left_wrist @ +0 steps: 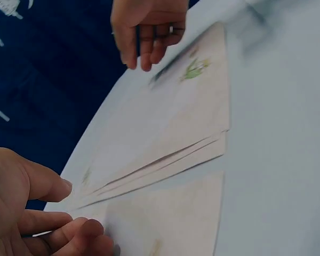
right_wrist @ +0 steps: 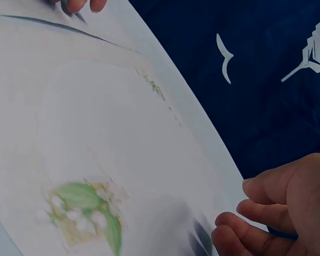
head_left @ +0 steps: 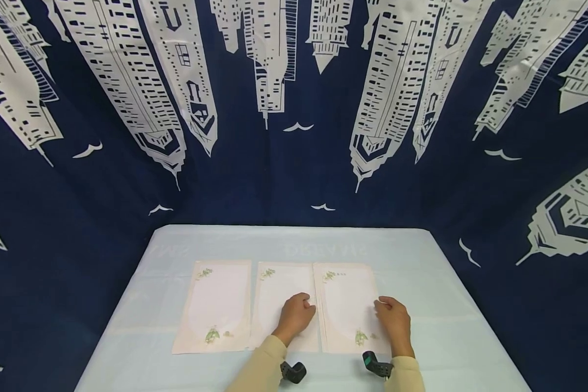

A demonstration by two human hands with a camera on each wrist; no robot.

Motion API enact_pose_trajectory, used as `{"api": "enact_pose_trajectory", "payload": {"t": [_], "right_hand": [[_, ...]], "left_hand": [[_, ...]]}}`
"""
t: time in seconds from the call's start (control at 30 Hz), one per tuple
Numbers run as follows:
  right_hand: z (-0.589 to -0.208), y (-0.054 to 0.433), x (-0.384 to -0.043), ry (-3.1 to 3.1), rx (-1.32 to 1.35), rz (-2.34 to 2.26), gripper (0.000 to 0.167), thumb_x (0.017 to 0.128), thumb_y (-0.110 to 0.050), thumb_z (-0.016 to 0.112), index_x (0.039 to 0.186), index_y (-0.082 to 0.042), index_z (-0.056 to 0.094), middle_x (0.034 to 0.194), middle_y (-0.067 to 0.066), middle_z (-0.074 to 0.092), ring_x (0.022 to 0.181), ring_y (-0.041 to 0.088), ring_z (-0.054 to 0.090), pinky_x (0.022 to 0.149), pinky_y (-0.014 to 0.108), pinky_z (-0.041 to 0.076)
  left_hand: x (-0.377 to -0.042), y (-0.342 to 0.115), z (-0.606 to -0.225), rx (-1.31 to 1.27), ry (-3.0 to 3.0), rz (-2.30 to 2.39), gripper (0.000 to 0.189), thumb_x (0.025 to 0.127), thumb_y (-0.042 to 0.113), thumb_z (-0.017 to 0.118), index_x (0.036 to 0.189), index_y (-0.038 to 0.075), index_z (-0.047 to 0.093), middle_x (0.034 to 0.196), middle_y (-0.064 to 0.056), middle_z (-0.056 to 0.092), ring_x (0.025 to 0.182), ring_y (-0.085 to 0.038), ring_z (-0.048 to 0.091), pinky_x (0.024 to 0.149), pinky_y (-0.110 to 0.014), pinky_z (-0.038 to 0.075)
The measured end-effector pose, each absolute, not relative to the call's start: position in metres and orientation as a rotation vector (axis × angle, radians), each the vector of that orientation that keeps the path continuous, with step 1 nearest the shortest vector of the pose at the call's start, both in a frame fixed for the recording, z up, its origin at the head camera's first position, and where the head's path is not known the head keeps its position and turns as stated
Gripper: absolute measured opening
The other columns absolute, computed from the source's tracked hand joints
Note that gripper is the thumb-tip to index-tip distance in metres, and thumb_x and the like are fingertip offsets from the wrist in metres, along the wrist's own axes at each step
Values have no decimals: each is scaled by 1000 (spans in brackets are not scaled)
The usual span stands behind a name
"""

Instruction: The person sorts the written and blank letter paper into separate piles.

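Three groups of pale pink paper with green floral prints lie side by side. The right one [head_left: 348,305] is a stack whose sheet edges fan slightly at its left side, as the left wrist view shows. Over the middle paper [head_left: 269,305] is my left hand [head_left: 295,316], thumb and loosely bent fingers apart, close to the stack's left edge. My right hand [head_left: 394,321] is by the stack's right edge, fingers loosely curled. In the right wrist view, a gap shows between that hand's thumb and fingers [right_wrist: 256,229]. Neither hand visibly grips paper.
The left paper [head_left: 215,305] lies flat, apart from both hands. All the papers are on a table with a pale cloth [head_left: 451,326]. Behind it hangs a dark blue fabric [head_left: 274,174] with white buildings and birds. Black devices [head_left: 294,372] are strapped at both wrists.
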State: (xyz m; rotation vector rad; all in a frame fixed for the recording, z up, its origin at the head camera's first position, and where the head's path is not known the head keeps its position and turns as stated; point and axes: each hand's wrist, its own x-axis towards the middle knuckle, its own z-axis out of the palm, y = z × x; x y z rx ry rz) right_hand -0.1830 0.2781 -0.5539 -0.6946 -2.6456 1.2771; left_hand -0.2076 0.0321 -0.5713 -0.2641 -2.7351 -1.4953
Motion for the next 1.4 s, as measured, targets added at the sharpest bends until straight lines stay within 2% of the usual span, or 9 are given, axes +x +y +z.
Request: {"api": "enact_pose_trajectory", "payload": {"t": [0.17, 0.3, 0.6, 0.77, 0.97, 1.4], "right_hand": [[-554, 257, -188, -2671, -600, 1293, 37, 98, -19, 59, 122, 10, 64, 102, 24, 71, 85, 33, 69, 71, 42, 53], [-557, 234, -194, -2701, -489, 1312, 35, 97, -17, 61, 120, 10, 65, 98, 21, 72, 79, 28, 70, 67, 39, 55], [-562, 185, -198, -2742, -346, 1353, 29, 95, -14, 65, 114, 8, 69, 92, 14, 73, 78, 24, 71, 68, 37, 57], [-563, 165, -199, -2775, -242, 1365, 28, 95, -15, 66, 113, 7, 70, 95, 15, 73, 84, 27, 71, 72, 40, 58], [-563, 150, -199, -2816, -172, 1339, 29, 94, -15, 68, 114, 7, 69, 100, 17, 73, 90, 30, 71, 76, 42, 58], [-571, 149, -203, -2740, -258, 1477, 29, 89, -9, 71, 112, 8, 69, 93, 14, 74, 82, 25, 71, 70, 36, 58]], "left_hand": [[-209, 9, -568, -161, -2737, -1498, 29, 89, 10, 70, 113, -7, 70, 82, -1, 66, 73, -17, 60, 74, -40, 53], [-208, -12, -568, -70, -2728, -1459, 28, 89, 12, 70, 111, -5, 71, 84, -3, 68, 73, -19, 62, 71, -41, 52], [-202, -59, -568, 92, -2723, -1410, 30, 90, 13, 70, 113, -7, 70, 88, -7, 69, 78, -24, 64, 72, -44, 53], [-201, -79, -567, 172, -2717, -1328, 32, 92, 11, 69, 116, -10, 68, 95, -16, 70, 87, -33, 67, 75, -49, 54], [-199, -83, -563, 205, -2727, -1274, 35, 91, 9, 67, 119, -12, 65, 100, -24, 70, 94, -41, 68, 77, -53, 54], [-201, -78, -559, 223, -2736, -1480, 40, 93, 12, 67, 121, -16, 61, 112, -32, 67, 107, -46, 65, 85, -52, 55]]}}
